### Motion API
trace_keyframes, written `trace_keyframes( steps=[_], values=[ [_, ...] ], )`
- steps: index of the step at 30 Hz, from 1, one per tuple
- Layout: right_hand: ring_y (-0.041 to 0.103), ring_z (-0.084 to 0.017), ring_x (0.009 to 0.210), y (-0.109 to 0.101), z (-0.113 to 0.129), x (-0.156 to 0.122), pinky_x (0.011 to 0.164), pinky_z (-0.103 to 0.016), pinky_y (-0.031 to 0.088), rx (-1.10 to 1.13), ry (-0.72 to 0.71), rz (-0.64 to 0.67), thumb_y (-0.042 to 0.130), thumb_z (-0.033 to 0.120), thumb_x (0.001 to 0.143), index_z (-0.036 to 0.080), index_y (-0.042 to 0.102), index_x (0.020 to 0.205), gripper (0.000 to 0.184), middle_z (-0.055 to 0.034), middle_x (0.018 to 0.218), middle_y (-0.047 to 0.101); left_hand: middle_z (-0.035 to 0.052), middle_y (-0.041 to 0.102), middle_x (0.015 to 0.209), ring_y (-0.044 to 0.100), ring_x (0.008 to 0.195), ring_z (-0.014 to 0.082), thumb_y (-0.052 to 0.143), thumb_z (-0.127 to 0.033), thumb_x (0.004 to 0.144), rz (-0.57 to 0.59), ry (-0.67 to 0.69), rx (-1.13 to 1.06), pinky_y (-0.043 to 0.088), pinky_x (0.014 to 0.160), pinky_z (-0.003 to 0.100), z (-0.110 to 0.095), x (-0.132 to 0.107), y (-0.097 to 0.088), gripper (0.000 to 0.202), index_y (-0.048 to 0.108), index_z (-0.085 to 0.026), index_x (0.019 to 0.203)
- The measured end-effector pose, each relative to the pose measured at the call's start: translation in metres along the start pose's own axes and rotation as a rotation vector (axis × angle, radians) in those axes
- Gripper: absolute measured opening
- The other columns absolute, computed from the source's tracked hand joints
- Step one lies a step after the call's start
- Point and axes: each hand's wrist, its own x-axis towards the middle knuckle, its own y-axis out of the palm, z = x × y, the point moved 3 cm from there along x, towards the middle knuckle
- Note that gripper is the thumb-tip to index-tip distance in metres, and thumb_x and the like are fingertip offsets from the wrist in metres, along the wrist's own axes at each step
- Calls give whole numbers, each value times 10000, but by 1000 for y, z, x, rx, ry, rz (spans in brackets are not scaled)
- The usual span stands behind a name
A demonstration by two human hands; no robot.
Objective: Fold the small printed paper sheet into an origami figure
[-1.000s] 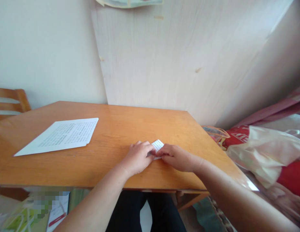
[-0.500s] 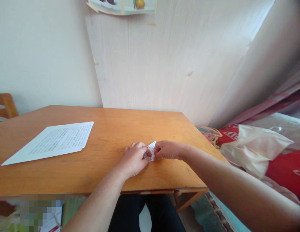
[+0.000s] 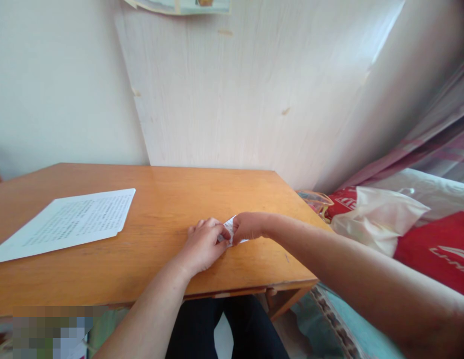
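Note:
A small folded piece of printed paper (image 3: 229, 229) lies on the orange wooden table (image 3: 168, 199), near its front edge. My left hand (image 3: 204, 244) rests on the table with fingers curled, pinching the paper's left side. My right hand (image 3: 249, 227) comes in from the right and pinches the paper's right side with closed fingers. Most of the paper is hidden between the two hands.
A printed white sheet (image 3: 67, 222) lies flat on the table's left part. A pale wooden board (image 3: 235, 89) leans against the wall behind the table. To the right are a translucent plastic bag (image 3: 370, 217) and red bags (image 3: 437, 249) on a bed.
The view has swung right, so the chair at the left is out of frame. My right hand turned and raised its side of the small paper; my left hand stayed on it.

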Motion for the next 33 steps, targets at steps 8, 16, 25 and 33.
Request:
trace_keyframes(
  steps=[8,16,25,33],
  values=[
    [562,-174,706,-8,-10,-9,599,-256,398,-89,79,-3,715,299,700,197,755,888,218,-12,740,653,29,648,1133,536,1132,272,608,-285,872,33,10,3,368,900,386,-1,1,-3,151,711,-294,982],
    [607,-192,758,-13,-33,-17,596,-251,407,-155,138,16,696,395,746,157,753,950,318,-61,887,711,15,661,1122,551,1099,258,617,-285,868,29,21,1,378,871,368,-1,1,-4,128,705,-284,960],
    [594,-179,712,-16,-44,-18,569,-250,393,-159,138,46,685,391,734,143,738,928,319,-60,867,707,-8,662,1121,564,1086,251,633,-283,862,7,3,-5,357,884,391,2,2,0,110,707,-307,940],
    [520,-140,574,-15,-66,-15,540,-257,393,-69,140,79,646,310,720,149,683,742,166,-14,671,628,-9,657,1124,560,1074,248,623,-295,871,-1,18,-15,354,888,399,3,0,1,96,696,-297,933]
  ],
)
